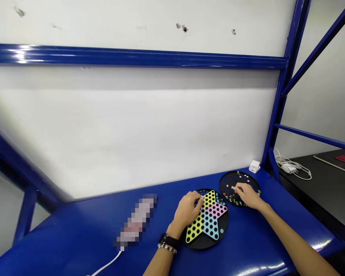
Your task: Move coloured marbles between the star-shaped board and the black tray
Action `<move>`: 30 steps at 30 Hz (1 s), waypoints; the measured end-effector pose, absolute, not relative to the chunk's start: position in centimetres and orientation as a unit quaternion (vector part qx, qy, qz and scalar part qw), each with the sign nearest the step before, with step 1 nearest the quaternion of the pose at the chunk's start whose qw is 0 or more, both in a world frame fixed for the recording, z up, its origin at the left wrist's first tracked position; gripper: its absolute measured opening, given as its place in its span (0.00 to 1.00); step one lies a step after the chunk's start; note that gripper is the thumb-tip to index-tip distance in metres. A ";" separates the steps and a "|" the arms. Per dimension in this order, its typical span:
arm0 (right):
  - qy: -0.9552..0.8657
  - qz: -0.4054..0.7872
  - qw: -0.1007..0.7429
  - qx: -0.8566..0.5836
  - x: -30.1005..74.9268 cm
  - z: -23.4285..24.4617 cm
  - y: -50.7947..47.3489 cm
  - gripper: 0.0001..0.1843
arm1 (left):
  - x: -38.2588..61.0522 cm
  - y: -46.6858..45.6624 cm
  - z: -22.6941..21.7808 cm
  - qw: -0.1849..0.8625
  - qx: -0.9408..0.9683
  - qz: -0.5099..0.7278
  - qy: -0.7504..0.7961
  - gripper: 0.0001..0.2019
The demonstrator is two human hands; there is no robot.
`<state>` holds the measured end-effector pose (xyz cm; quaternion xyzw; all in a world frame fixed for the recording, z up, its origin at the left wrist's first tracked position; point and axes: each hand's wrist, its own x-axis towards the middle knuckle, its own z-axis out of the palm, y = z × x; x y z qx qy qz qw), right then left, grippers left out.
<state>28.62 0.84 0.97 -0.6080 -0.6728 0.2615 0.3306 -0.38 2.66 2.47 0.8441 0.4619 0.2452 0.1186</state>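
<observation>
Two hands, two round black plates, one pixelated pinkish slab with one white cable, white adapter blocks; small coloured pieces too tiny to count. Round black game board with a flat multicolour star: yellow, pink and light-blue points, dark round holes; teal bits by its right rim. Sits on the shiny blue tabletop, right of middle. Left hand over its upper left, fingers curled, tips close; can't tell if anything's gripped. Right hand over the second round black tray, thumb and index nearly together at a pale piece; grip unclear. Tray just beside board, near back edge. Widest stretch of tabletop: left of slab; narrower strip between slab and board.
</observation>
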 end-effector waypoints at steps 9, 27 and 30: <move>-0.778 0.063 0.069 -0.621 26.6 2.8 -1.6 0.12 | -0.3 2.8 2.4 0.118 0.844 0.244 0.463 0.20; -0.752 0.147 0.212 -0.606 26.1 2.5 -1.4 0.12 | -0.2 2.6 2.7 0.120 0.844 0.239 0.465 0.20; -0.794 0.142 0.193 -0.559 24.2 2.7 -2.5 0.15 | -0.2 2.6 2.6 0.118 0.846 0.239 0.462 0.20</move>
